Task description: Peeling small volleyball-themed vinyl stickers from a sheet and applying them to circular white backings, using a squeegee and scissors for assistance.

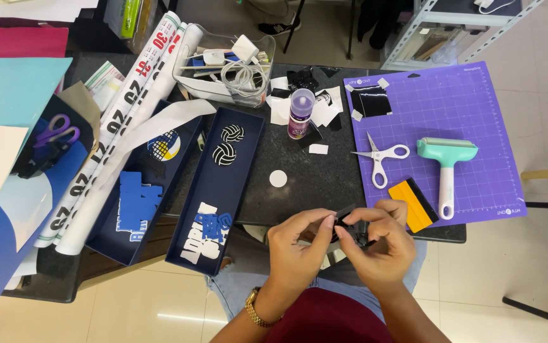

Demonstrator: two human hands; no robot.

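Observation:
My left hand (298, 244) and my right hand (382, 241) meet over my lap at the near edge of the dark table (312, 184). Both pinch a small black paper piece (350, 225) between fingertips; most of it is hidden by my fingers. A gold watch (255, 310) sits on my left wrist. A small white paper circle (278, 178) lies on the table just beyond my hands.
A purple cutting mat (451, 108) at right carries white scissors (380, 159), a teal roller (446, 166), an orange and black scraper (413, 204). A purple-capped glue bottle (300, 113), black and white scraps, two navy trays (248, 171) with cutouts, rolled sheets (128, 114) and a clear bin (229, 63) fill the left.

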